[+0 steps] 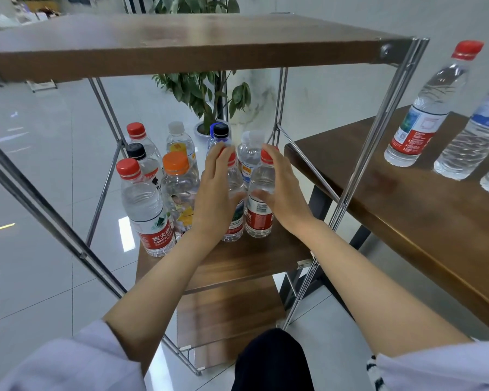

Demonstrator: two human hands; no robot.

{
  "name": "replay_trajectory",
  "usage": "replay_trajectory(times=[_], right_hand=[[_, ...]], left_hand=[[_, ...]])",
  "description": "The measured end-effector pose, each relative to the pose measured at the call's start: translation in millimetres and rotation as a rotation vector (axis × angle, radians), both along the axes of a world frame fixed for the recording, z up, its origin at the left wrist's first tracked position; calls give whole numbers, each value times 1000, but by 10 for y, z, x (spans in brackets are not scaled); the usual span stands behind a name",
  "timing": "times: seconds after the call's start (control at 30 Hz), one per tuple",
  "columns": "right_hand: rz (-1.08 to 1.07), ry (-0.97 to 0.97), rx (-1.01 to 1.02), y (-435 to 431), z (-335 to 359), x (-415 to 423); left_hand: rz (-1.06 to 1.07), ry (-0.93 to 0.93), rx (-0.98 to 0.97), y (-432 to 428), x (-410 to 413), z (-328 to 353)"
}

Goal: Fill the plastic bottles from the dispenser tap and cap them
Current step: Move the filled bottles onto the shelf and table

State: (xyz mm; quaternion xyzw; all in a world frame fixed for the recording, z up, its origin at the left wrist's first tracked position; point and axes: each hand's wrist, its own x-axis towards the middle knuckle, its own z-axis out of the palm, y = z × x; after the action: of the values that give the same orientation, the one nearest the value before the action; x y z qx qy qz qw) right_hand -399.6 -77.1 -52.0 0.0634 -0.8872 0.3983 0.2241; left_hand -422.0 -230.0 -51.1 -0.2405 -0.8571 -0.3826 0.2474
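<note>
On the rack's middle shelf (251, 258) two red-capped water bottles stand upright, side by side. The left hand (215, 190) curls round the left bottle (233, 230) and the right hand (284, 190) round the right bottle (261, 176), fingers reaching over the caps. With both long axes vertical, each probably lifts straight up.

One wide-angle camera, worn on the person's head, is looking forward and steeply down along both forearms. It is sitting close to a metal rack (376, 131), peering under its top shelf (181, 38) at the middle shelf (251, 258), where the left hand (215, 193) and right hand (284, 193) are holding bottles (261, 179) mid-frame. The tabletop (407, 210) is running off right.
</note>
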Motion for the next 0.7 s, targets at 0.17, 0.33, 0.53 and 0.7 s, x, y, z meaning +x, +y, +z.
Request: replay_trajectory(times=[0.17,0.33,0.53,0.7], right_hand=[[9,-5,-12,-8,0,9],[12,-11,-1,-14,10,46],[-35,-33,124,-18,-8,55],[-76,-89,214,-23,45,77]], left_hand=[[11,-6,-8,3,-5,0],[30,-16,-21,22,-1,-12],[47,-16,-53,31,35,-19],[62,-57,-99,37,70,18]])
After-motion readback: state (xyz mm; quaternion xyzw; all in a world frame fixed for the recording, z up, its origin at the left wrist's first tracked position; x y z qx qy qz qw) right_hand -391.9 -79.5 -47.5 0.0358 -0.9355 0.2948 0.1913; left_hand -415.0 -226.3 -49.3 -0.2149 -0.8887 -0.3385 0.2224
